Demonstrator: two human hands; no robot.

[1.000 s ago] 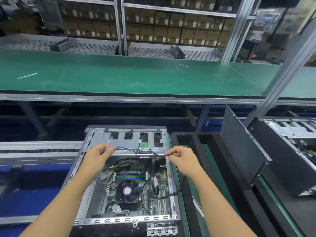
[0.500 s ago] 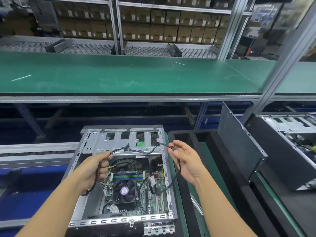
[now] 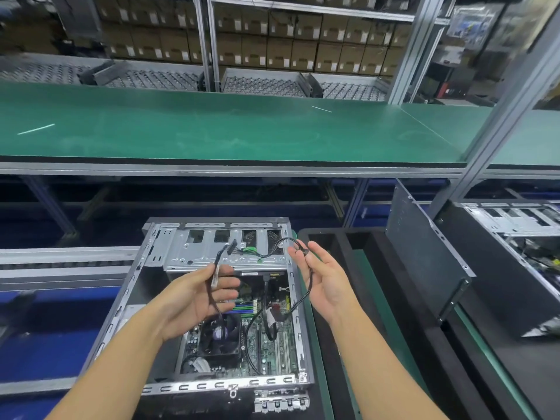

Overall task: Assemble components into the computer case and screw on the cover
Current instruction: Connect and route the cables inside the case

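The open computer case [image 3: 194, 386] lies on its side at 6 o'clock in the view, between the person's two bare forearms, which reach in from the lower edge. Both hands are raised above the case's far half with their palms turned toward each other.

The left hand [image 3: 197, 298] sits at 9 o'clock of the case opening, palm up and tipped inward, fingers stretched out loosely toward 3 o'clock. A black cable [image 3: 216, 261] lies across its palm and fingers, carried rather than gripped, with a small tag on the part that crosses the hand. From there the cable rises toward 12 o'clock to a flat connector [image 3: 231, 247] hanging over the drive cage [image 3: 194, 256].

The right hand [image 3: 322, 280] stands at 3 o'clock of the opening, fingers almost straight and pointing toward 12 o'clock. The cable passes between its thumb and forefinger near the tips, then drops along the palm edge into the case. Whether those two digits pinch it cannot be told.

Below the hands, the CPU fan [image 3: 219, 331] sits on the motherboard [image 3: 274, 344]. At 3 o'clock of the case a grey cover panel [image 3: 424, 256] stands on edge in a black foam tray [image 3: 330, 237]. A green bench [image 3: 212, 125] spans 12 o'clock.
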